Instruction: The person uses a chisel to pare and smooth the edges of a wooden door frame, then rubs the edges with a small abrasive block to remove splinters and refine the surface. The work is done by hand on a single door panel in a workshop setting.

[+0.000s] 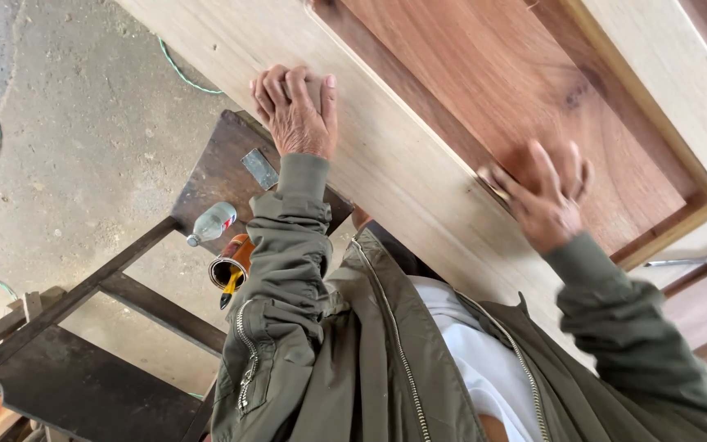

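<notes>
Head view: a wooden door with a reddish recessed panel fills the upper right of the frame. Sanding looks under way: the right hand, blurred, presses flat on the panel corner, while the left hand clenches a small block against the pale frame. Next calls for even strokes.

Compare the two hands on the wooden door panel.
The left hand grips the pale outer edge of the wooden door panel, fingers curled over it, and looks sharp. The right hand lies spread on the reddish-brown inset board by its inner moulding, fingers splayed, and is motion-blurred. Both touch the same panel and wear olive-green jacket sleeves.
</notes>
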